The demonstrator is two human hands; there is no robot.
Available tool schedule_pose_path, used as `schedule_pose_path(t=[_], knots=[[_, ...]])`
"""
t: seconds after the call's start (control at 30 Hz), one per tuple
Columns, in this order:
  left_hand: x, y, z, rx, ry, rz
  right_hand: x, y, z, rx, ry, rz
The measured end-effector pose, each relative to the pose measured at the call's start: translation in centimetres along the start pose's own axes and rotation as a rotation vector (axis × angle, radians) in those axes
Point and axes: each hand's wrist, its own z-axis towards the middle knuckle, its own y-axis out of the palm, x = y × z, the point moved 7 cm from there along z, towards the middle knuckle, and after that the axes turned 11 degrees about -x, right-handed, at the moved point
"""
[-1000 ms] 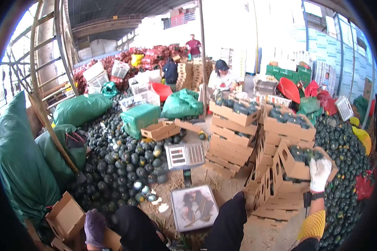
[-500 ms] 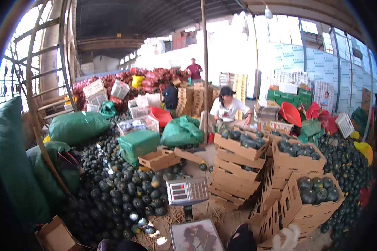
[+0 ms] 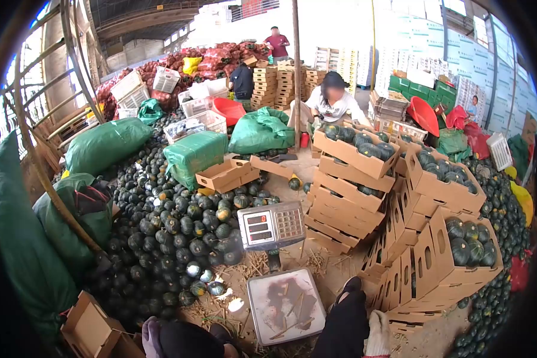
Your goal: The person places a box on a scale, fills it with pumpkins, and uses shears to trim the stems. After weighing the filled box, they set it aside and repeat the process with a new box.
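Note:
My left hand, in a greyish-purple glove, rests at the bottom edge against my left knee, holding nothing visible; part of it is cut off. My right hand, in a white glove, hangs beside my right leg near the stacked cartons, fingers loosely extended and nothing in them. Between my legs stands a weighing scale with a stained platform carrying only bits of straw, and a display head above it. A carton of dark green squashes tops the stack to my right. An open carton lies left of my left hand.
Loose dark green squashes cover the floor at left, and another heap lies at right. A seated person is behind the carton stack; another person stands farther back. Green sacks and a leaning ladder are at left.
My view has tilted down, bringing the scale platform and my legs further into sight. My right hand has moved left and its fingers are less spread. The seated person leans forward toward the cartons.

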Motion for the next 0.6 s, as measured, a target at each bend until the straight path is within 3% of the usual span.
schedule_pose_path(t=[0.1, 0.23, 0.27, 0.3, 0.33, 0.4, 0.43, 0.47, 0.53, 0.6], knots=[[0.9, 0.6, -0.6, -0.015, 0.058, -0.059, 0.5, 0.3, 0.2, -0.023, -0.077, -0.063], [0.5, 0.1, -0.4, 0.054, -0.01, -0.152, 2.9, -0.6, 1.7, 0.023, -0.166, 0.061], [1.5, 0.1, -0.5, 0.124, 0.05, -0.08, 4.6, -1.6, 3.0, 0.035, -0.215, 0.148], [1.8, -0.4, -1.0, 0.192, 0.101, 0.001, 6.0, -3.4, 4.5, 0.144, -0.287, 0.022], [1.0, -1.4, -0.6, 0.188, 0.139, 0.029, 3.3, -4.5, 3.0, 0.132, -0.203, 0.14], [0.7, -2.1, -0.7, 0.141, 0.158, -0.011, 3.3, -10.0, 3.9, 0.249, -0.426, 0.351], [1.2, -2.1, -0.5, 0.163, 0.205, -0.033, 3.2, -13.0, 4.0, 0.305, -0.554, 0.659], [2.7, -1.5, -0.7, 0.161, 0.212, -0.044, 0.0, -15.1, 2.6, 0.374, -0.527, 0.893], [6.1, -0.4, -1.6, 0.147, 0.2, -0.126, -5.7, -18.9, -0.4, 0.506, -0.813, 1.21], [9.5, 1.6, -1.2, -0.03, 0.345, -0.093, -10.6, -21.3, -0.9, 0.37, -0.968, 1.276]])
